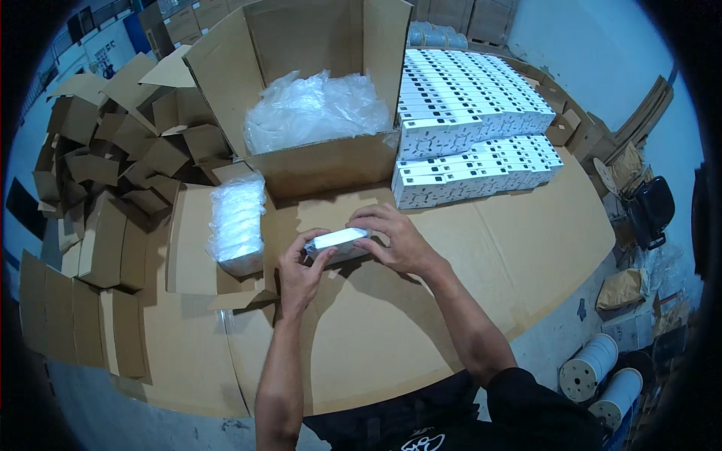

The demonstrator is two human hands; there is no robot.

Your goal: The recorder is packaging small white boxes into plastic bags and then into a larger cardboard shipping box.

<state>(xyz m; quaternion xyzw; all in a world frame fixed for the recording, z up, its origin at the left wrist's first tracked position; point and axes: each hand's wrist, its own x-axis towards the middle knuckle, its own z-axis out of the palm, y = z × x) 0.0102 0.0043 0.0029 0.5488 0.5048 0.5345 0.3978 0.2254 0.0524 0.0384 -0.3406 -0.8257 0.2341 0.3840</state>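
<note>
Between my two hands, a small white box (338,240) is held just above the cardboard-covered table. My left hand (302,267) grips its left end, thumb in front and fingers behind. At the other end, my right hand (392,239) has its thumb and fingers on the box. The underside of the box is partly hidden. To the left stands an open carton (197,248) with a row of items in clear plastic wrap (238,222). Behind my hands, a large open carton (323,167) holds a heap of clear plastic bags (316,113).
Stacked rows of white printed boxes (474,124) stand at the back right of the table (519,248). Many empty brown cartons (128,150) are piled on the left. White spools (589,367) and a black chair (651,210) are on the right.
</note>
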